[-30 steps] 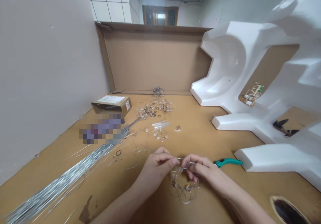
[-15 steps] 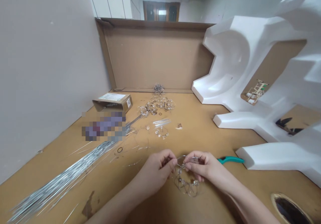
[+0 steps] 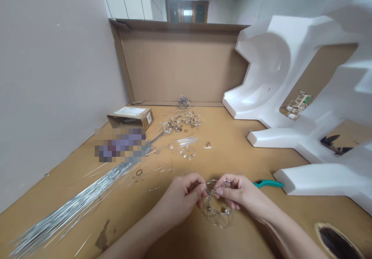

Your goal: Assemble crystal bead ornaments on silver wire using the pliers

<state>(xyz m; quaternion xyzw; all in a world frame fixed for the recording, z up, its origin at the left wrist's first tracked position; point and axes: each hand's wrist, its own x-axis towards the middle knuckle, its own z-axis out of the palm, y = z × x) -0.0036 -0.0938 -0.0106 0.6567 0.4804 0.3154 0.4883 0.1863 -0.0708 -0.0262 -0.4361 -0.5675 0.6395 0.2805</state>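
Note:
Between my hands hangs a ring of looped metal wire (image 3: 220,221) with several small clear round pieces threaded on it. My left hand (image 3: 190,189) pinches the wire at the ring's left side, thumb against forefinger. From the right, my right hand (image 3: 232,189) grips the ring near one clear piece (image 3: 213,192), its fingertips close to the left ones. The loops dangle below the fingers, above the table. Beside my right hand lies a green tool handle (image 3: 267,183), partly hidden behind the hand.
A bundle of long straight wires (image 3: 78,204) crosses the left side. Ahead lie short rods (image 3: 187,141), clear round pieces (image 3: 187,152) and a pile of wire rings (image 3: 181,121). An open carton (image 3: 130,117) stands back left; white foam (image 3: 261,73) rises on the right.
My right hand's fingers have shifted slightly to the right on the ring. Both hands keep hold of the wire; the things on the table have not moved.

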